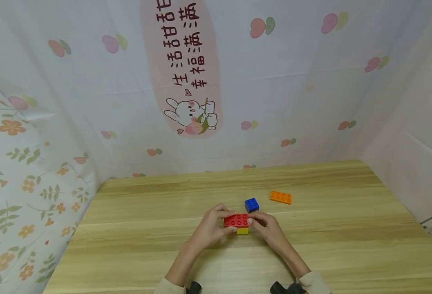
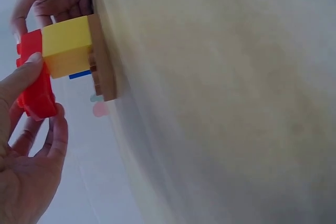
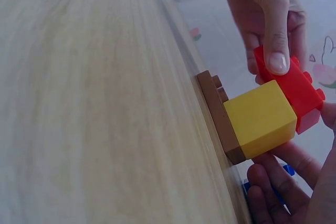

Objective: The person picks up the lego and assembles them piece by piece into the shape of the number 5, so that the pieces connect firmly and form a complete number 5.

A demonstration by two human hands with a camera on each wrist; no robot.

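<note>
The left grip (image 1: 211,224) pinches one end of the red brick (image 1: 236,220) between thumb and fingers; the right grip (image 1: 269,230) pinches the other. Below the red brick, nearer the right grip, is the yellow brick (image 3: 260,119), seated on a brown plate (image 3: 219,121) on the counter (image 1: 146,216). Just beyond the right grip lies a blue brick (image 1: 251,204); farther out and rightward, an orange plate (image 1: 280,197).

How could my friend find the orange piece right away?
Look at the wooden table, past the person's right hand toward the far edge. To the right of the small blue block lies the orange piece. It's flat and oblong, while the blue block is taller and chunkier.
</note>
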